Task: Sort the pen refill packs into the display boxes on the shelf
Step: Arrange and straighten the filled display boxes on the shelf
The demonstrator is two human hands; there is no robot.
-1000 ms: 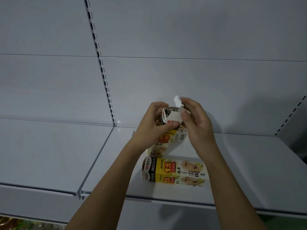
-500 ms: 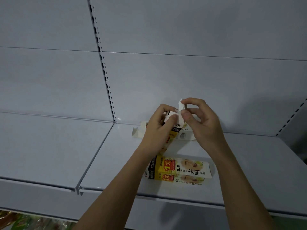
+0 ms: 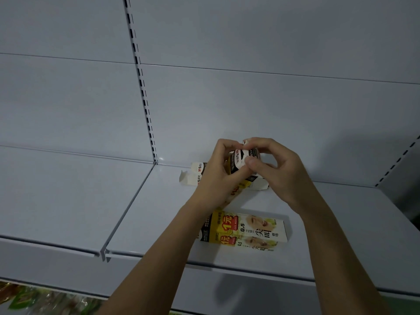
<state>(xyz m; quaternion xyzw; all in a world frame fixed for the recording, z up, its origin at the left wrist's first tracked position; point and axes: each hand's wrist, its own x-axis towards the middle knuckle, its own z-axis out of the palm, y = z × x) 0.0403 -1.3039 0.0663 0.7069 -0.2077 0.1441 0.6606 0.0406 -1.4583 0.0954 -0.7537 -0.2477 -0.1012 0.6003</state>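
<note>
My left hand grips a yellow and white refill box near its top end and holds it tilted above the white shelf. My right hand pinches the white flap at the top of that box with thumb and forefinger. A second yellow and white refill box lies flat on the shelf below my hands, closed. Behind my hands lies a third white box with its end flaps open, partly hidden by my left hand.
Two white shelf boards meet at a seam left of the boxes. A slotted upright runs up the back wall. Another slotted upright stands in the right corner. Green packaging shows below the shelf at the lower left.
Both hands have moved the held box a little up and back toward the wall. My right hand's fingers have folded the top flap down over the box's end.
</note>
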